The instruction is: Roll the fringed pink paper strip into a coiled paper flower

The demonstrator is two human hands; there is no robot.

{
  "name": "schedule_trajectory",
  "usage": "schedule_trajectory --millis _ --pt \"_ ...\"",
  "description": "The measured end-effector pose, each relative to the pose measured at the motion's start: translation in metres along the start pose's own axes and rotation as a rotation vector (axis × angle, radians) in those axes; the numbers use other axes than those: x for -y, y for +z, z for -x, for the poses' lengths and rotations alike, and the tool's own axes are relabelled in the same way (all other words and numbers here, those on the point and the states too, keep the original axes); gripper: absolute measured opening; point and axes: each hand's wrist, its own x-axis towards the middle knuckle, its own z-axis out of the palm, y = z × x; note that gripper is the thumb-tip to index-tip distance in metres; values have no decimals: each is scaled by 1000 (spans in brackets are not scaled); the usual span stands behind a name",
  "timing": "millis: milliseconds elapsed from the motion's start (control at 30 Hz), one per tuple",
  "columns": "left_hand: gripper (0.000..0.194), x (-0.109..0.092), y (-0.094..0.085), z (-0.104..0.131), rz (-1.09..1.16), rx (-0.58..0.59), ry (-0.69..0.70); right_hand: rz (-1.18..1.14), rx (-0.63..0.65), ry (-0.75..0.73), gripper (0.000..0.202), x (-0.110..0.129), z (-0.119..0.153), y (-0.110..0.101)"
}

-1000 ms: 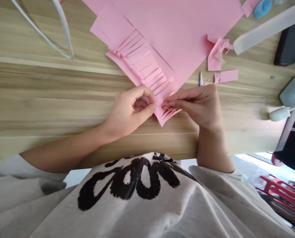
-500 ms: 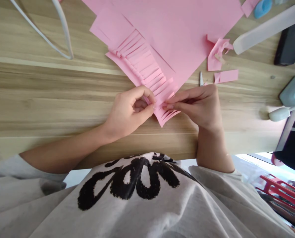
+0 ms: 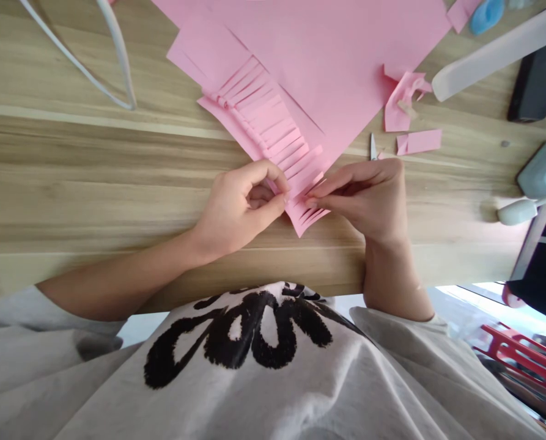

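Observation:
A pink paper piece cut into a fringe (image 3: 273, 116) lies slantwise on the wooden table, several of its strips curled over along the left side. My left hand (image 3: 243, 205) pinches the paper at its left edge, thumb and forefinger together near the lower end. From the right, my right hand (image 3: 364, 195) pinches one of the fringe strips between thumb and forefinger. Below the fingers, a few narrow strips and the pointed lower corner of the paper stay visible. The fingertips cover the strip ends they hold.
A large pink sheet (image 3: 346, 61) lies beneath and behind the fringe. Pink scraps (image 3: 398, 107), a small rectangle (image 3: 419, 141) and a metal blade tip (image 3: 372, 146) are at right. Beyond lie a white bar (image 3: 497, 52) and a black case (image 3: 536, 79). A white cable (image 3: 123, 61) loops at left.
My right hand's fingertips have shifted slightly along the strip at the lower end of the fringe. My left hand stays almost still at the paper's edge.

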Motion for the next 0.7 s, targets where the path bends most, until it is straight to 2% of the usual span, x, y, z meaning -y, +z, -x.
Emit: schedule_trajectory --millis 400,700 --pt "9 0 0 0 -10 -4 -8 -72 24 52 13 -2 -2 -5" --pt "7 -4 0 0 -55 24 -34 9 26 -22 21 0 -1 -3"
